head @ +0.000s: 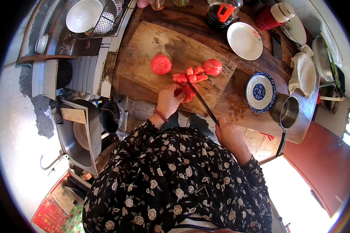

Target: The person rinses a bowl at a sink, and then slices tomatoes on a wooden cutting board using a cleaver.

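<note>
My right hand grips the handle of a kitchen knife, its blade slanting up and left to the cut tomato. Beside the blade, the fingers of my left hand hold a piece of tomato against the wooden cutting board. Several tomato chunks lie just beyond the blade's tip. Farther back on the board rests a peeled-looking tomato. Another whole tomato, with a line across its skin, sits near the board's right edge.
Right of the board are a white plate, a blue-rimmed plate and a saucepan whose handle overhangs the table edge. A jug with a red handle and a phone are farther back. A metal sink stands at left.
</note>
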Available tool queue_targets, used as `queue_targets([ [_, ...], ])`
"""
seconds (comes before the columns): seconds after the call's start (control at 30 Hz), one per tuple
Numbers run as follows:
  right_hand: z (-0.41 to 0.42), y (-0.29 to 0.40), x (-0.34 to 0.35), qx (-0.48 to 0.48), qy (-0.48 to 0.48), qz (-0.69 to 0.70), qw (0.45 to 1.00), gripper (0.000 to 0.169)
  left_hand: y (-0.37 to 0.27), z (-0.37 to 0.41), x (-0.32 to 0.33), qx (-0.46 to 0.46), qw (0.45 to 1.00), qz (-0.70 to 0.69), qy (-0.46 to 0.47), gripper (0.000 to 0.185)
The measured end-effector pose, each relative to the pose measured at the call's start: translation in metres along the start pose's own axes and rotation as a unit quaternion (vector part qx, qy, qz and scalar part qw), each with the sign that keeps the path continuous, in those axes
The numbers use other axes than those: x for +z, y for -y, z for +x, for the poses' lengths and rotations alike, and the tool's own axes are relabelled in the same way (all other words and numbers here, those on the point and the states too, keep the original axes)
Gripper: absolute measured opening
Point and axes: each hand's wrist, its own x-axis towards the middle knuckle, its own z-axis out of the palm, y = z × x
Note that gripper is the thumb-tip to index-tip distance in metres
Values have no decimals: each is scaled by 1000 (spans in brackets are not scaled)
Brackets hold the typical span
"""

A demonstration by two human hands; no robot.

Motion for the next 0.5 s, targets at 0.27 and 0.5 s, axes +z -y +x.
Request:
queue_targets([
  [0.27, 42, 0, 1, -39, 49, -24, 998, 14, -3, -2, 2, -7, 995, 97, -38, 23],
  [0.5, 55, 3, 15, -4, 38, -33, 999, 16, -17, -22, 5, 142, 974, 171, -55, 25],
])
